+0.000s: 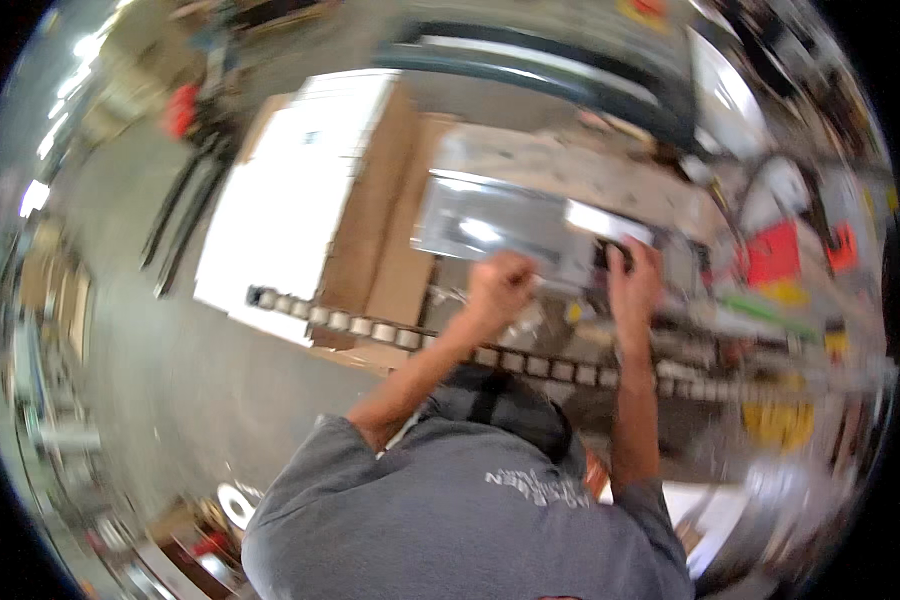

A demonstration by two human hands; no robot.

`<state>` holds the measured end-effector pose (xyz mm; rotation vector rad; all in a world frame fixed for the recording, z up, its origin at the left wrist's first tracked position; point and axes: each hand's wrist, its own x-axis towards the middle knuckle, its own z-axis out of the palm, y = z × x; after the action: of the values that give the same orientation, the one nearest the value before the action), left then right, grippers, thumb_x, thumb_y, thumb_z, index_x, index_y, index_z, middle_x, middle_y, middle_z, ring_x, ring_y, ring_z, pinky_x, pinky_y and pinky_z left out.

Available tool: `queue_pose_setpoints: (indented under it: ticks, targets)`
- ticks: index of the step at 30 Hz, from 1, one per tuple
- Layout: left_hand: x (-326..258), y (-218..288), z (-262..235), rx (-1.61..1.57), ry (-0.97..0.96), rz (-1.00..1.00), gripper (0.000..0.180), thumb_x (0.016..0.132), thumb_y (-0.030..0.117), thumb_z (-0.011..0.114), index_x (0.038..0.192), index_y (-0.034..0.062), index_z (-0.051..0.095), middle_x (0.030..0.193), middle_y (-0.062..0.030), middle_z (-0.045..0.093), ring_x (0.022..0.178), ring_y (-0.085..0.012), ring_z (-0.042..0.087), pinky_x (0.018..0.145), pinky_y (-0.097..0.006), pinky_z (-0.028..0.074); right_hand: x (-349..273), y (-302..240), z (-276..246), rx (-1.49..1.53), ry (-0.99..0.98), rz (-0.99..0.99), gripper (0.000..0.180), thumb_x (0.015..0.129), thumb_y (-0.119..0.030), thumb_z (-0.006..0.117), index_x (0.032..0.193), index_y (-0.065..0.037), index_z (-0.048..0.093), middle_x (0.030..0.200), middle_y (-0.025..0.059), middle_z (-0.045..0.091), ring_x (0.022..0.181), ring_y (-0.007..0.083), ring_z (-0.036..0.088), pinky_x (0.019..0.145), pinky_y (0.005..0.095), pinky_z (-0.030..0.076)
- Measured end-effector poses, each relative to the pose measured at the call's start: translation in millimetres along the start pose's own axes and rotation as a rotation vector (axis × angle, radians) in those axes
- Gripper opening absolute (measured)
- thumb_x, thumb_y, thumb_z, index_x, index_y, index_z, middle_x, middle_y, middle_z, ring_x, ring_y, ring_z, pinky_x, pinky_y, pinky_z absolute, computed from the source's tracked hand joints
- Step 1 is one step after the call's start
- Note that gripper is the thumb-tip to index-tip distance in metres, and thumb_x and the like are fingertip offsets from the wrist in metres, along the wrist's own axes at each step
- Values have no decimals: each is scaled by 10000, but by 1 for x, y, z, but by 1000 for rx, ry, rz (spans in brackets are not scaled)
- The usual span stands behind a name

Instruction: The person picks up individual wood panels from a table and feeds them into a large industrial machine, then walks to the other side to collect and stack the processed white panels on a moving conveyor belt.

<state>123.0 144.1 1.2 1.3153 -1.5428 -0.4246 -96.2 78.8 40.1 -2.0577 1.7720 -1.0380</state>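
Observation:
A shiny sheet-metal panel [485,225] lies flat on a work surface ahead of me. My left hand [500,285] is clenched on the panel's near edge. My right hand [635,280] grips its right end, fingers curled over a small dark part [607,255] below a bright folded strip [610,222]. Both forearms reach up from my grey sweatshirt [450,510]. The picture is motion-blurred, so fine detail of the grip is unclear.
A row of rollers [370,327] runs across just below my hands. Tall cardboard boxes with white tops [300,180] stand to the left on a grey floor [150,330]. Red items [775,252] and clutter crowd the right side. A red-handled cart [182,110] sits far left.

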Motion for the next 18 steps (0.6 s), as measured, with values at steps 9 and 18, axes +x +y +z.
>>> queue_pose_setpoints:
  ticks: [9,18]
  targets:
    - [95,-22,20,281,-114,105,247,772,176,807,945,14,739,843,-149,714,736,-262,697,690,-348,566,-20,-3,48,740,70,385,451,962,-212,647,1316,51,551,1036,72,639,862,101,565,739,257,480]
    - [108,-22,53,263,-107,258,219,753,188,819,876,27,734,850,-163,695,749,-340,666,684,-395,535,-9,-9,48,701,113,351,567,928,-268,681,1345,74,505,962,112,592,718,119,540,645,283,491]
